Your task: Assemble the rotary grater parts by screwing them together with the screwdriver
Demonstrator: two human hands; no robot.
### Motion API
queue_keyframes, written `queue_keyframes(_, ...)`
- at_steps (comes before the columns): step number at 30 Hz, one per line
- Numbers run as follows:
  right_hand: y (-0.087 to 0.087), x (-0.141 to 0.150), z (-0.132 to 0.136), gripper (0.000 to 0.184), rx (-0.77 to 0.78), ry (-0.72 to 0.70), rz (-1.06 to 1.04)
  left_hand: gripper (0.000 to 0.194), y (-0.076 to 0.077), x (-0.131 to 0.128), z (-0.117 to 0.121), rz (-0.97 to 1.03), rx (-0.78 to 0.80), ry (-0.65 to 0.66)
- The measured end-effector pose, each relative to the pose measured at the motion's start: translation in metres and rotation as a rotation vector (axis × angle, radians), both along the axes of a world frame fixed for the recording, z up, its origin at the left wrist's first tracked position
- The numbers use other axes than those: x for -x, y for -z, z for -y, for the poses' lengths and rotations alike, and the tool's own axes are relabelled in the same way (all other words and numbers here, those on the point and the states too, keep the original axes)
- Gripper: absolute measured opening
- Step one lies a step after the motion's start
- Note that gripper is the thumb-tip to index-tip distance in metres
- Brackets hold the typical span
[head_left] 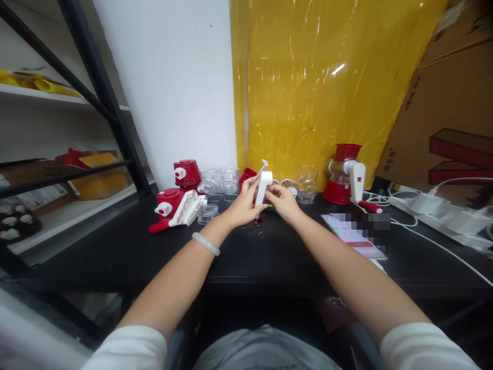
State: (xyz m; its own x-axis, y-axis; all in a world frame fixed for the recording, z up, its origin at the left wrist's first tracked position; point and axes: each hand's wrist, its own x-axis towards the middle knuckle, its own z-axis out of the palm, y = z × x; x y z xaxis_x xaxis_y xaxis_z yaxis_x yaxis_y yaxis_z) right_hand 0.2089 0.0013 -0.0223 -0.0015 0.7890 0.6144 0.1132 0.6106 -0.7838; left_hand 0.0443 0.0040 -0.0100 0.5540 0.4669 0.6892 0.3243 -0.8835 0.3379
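Note:
Over the middle of the black table, my left hand [245, 206] is closed around a white plastic crank arm [264, 187], held upright between thumb and fingers. A second slim white piece [261, 171] sticks up beside it, next to my left fingers. My right hand [284, 202] has its fingers pinched together against the right side of the crank arm; whatever lies between those fingertips is hidden. Below the hands, several small screws [260, 233] lie loose on the table. A red part [248, 176] stands just behind my left hand.
Red bodies [186, 172] and white crank pieces [187, 207] lie at left, beside clear plastic cups [229, 179]. An assembled red-and-white hand-crank grinder [342, 177] stands at right. Nearer are a phone [356, 235] and a power strip [442, 210] with trailing cables.

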Motion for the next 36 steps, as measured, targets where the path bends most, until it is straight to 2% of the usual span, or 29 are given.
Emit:
queue_keyframes(3,0.003,0.004,0.0,0.031,0.028,-0.032,-0.057,0.081,0.0,-0.001,0.0,0.012,0.007,-0.004)
queue_keyframes(15,0.01,0.007,-0.004,0.017,-0.03,0.056,0.008,0.08,0.002,-0.003,0.001,0.006,-0.032,-0.052)
queue_keyframes(26,0.007,0.002,-0.005,0.017,-0.05,0.179,0.045,0.048,0.003,-0.007,0.005,0.023,-0.097,-0.131)
queue_keyframes(31,0.001,-0.002,0.004,0.016,-0.201,0.322,0.236,0.035,0.002,-0.007,0.002,0.07,-0.115,-0.19)
queue_keyframes(36,0.001,-0.004,0.006,0.014,-0.328,0.345,0.338,0.026,0.001,-0.007,0.002,0.105,-0.092,-0.258)
